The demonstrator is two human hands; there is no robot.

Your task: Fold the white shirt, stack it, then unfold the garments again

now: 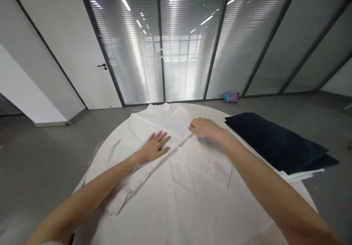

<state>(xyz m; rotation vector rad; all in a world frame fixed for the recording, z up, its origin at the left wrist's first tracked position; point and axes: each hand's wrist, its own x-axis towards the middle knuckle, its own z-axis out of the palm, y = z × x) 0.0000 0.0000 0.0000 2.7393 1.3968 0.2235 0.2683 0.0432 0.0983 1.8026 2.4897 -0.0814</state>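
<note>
A white button shirt is spread over the round white table, its collar at the far edge and its hem toward me. One sleeve lies slantwise across its upper part. My left hand rests flat on the cloth left of centre, fingers spread. Farther right, my right hand is closed, pinching the white fabric near the shoulder, at the upper end of a long straight fold edge. The fingertips of that hand are partly hidden.
Dark navy folded cloth lies on white folded cloth at the table's right edge. The round table shows its rim on the left. A blue and purple container is on the floor by the glass partition. A white door stands left.
</note>
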